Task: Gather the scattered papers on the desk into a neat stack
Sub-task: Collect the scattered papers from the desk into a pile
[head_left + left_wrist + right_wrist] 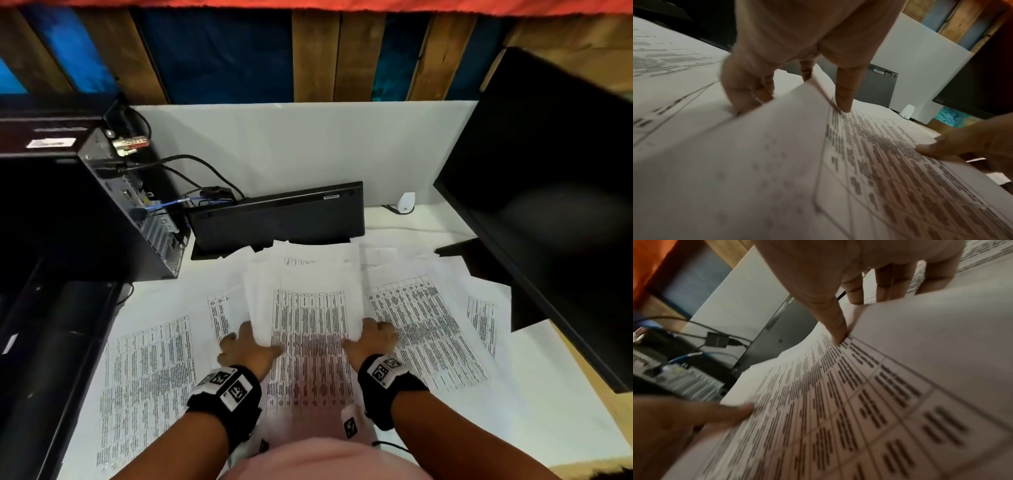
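Note:
A bundle of printed table sheets (310, 322) lies at the middle of the white desk (548, 411), raised a little between my hands. My left hand (251, 342) pinches its left edge, thumb (844, 99) on top and fingers (748, 92) curled under. My right hand (371, 334) pinches the right edge the same way, thumb (837, 327) above, fingers (890, 285) below. Loose sheets still lie flat around it: one at the left (147, 377), one at the right (428, 329), another at the far right (483, 318), and more behind the bundle (308, 257).
A black computer case (113, 205) with cables stands at the left. A black keyboard (277, 216) leans on edge behind the papers. A dark monitor (548, 205) fills the right side, its base over some sheets. A small white device (406, 202) sits by the white partition.

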{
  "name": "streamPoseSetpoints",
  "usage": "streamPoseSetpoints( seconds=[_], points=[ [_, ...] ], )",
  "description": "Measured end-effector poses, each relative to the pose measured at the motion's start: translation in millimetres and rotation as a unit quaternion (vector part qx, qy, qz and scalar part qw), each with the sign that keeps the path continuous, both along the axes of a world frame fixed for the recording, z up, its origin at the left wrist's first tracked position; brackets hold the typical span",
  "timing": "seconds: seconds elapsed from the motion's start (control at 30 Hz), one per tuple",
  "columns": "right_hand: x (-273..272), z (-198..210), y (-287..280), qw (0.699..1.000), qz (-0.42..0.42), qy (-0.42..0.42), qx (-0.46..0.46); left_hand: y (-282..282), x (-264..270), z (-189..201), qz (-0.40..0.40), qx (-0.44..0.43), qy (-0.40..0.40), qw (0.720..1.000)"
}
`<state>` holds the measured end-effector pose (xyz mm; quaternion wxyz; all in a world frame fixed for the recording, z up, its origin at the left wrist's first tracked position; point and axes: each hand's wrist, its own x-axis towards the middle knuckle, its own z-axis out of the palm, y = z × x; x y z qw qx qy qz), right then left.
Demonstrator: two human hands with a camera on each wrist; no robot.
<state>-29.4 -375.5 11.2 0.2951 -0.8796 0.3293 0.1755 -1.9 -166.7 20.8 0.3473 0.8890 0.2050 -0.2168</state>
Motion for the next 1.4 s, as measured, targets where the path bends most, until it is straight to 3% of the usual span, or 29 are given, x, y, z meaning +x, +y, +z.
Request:
streamPoseSetpoints(
  seconds=[0.07,0.13,0.2,0.3,0.37,0.47,0.53,0.6,0.73,0.83,0.93,1.0,1.1,1.17,1.3,1.4],
  points=[
    [-1.5,0.8,2.8,0.999,0.031,0.010,-0.006,-3.8,-0.4,-8.5,0.069,-0.114,-0.024,0.991],
    [3.5,-3.3,1.2,0.998,0.027,-0.001,0.052,-3.6,2.6,-18.7,0.116,-0.206,-0.013,0.971],
    [5.2,-3.1,-3.9,0.991,0.007,-0.018,0.136,-2.9,5.0,-29.3,0.132,-0.238,0.016,0.962],
    [2.5,0.0,-19.8,0.978,0.024,0.003,0.205,-3.6,1.6,-25.6,0.075,-0.203,0.034,0.976],
    [1.8,4.8,-41.0,0.978,0.009,-0.019,0.206,-1.2,1.3,-20.6,0.060,-0.179,0.024,0.982],
    [3.2,17.4,-96.9,0.993,-0.100,-0.063,-0.005,11.4,4.0,-12.0,0.049,-0.106,-0.027,0.993],
    [-6.7,25.7,-135.6,0.983,-0.151,0.001,-0.106,24.5,4.1,-7.4,0.039,-0.079,-0.034,0.996],
    [-18.6,22.4,-164.9,0.977,-0.148,0.074,-0.136,36.9,3.1,-10.1,0.043,-0.074,-0.022,0.996],
    [-28.6,10.4,-180.9,0.991,-0.119,0.066,-0.016,43.4,-1.4,-21.3,0.059,-0.091,0.008,0.994],
    [-25.6,16.8,-168.6,0.994,-0.091,-0.045,-0.031,44.6,-2.3,-27.4,0.071,-0.099,0.008,0.992],
    [-18.2,30.5,-151.3,0.979,-0.101,-0.166,-0.055,47.3,-1.9,-30.8,0.074,-0.109,0.008,0.991],
    [-10.7,34.4,-141.0,0.985,-0.091,-0.142,-0.042,48.3,-1.6,-32.6,0.068,-0.107,0.008,0.992],
    [-16.2,22.8,-120.8,0.992,-0.068,0.061,-0.086,46.4,-2.1,-29.8,0.052,-0.099,0.002,0.994],
    [-22.3,10.4,-116.5,0.985,-0.079,0.111,-0.105,45.2,-2.9,-28.8,0.039,-0.098,0.003,0.994],
    [-22.9,17.6,-117.9,0.983,-0.170,0.055,0.039,48.1,-4.2,-27.2,0.021,-0.096,0.012,0.995],
    [-25.8,33.6,-116.2,0.986,-0.158,-0.059,-0.011,49.2,-2.7,-27.9,0.013,-0.100,0.027,0.995]
  ],
)
